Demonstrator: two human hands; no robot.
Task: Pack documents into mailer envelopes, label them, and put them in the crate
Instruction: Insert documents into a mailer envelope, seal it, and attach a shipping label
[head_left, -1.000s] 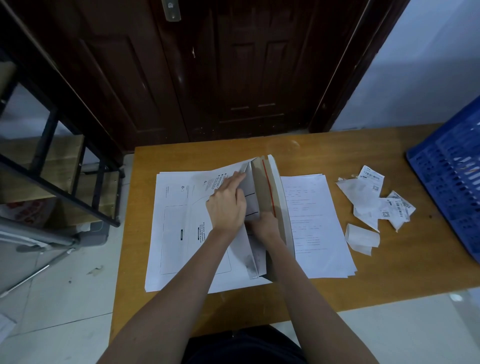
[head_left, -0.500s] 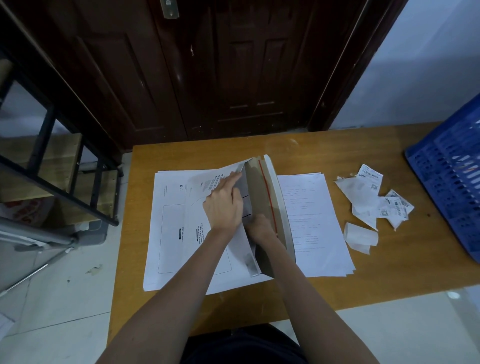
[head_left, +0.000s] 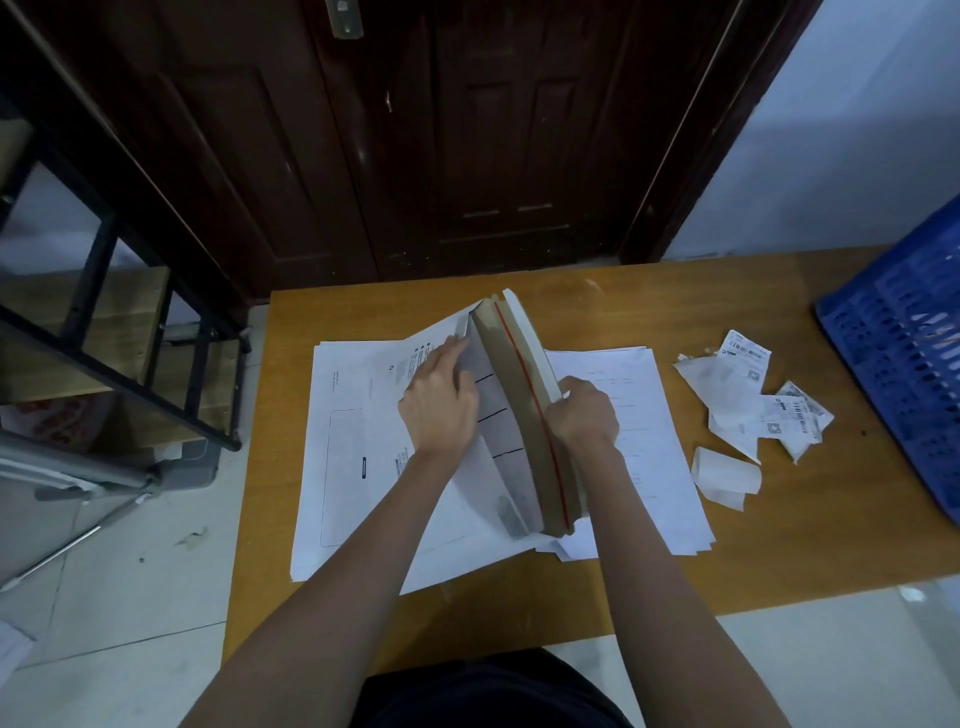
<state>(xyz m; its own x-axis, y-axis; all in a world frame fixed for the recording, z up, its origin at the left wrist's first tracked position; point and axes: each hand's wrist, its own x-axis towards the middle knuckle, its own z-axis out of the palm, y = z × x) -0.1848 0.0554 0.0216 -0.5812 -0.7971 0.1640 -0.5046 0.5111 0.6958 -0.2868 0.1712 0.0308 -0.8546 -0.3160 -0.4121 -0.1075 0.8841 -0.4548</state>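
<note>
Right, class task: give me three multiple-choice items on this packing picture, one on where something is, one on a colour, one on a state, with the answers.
1. Where is the blue plastic crate?
A. at the right edge of the wooden table
B. on the floor at the left
C. on the stack of white mailer envelopes

2. What colour is the strip along the open flap of the held cardboard mailer envelope?
A. green
B. red
C. yellow

3. How is that mailer now?
A. sealed and flat
B. inside the crate
C. held open by both hands

Answers: 1 A, the crate stands by the loose white paper labels at the table's right edge. 2 B, a thin red line runs down the brown flap. 3 C, the left hand presses the front panel, the right hand grips the flap.
</note>
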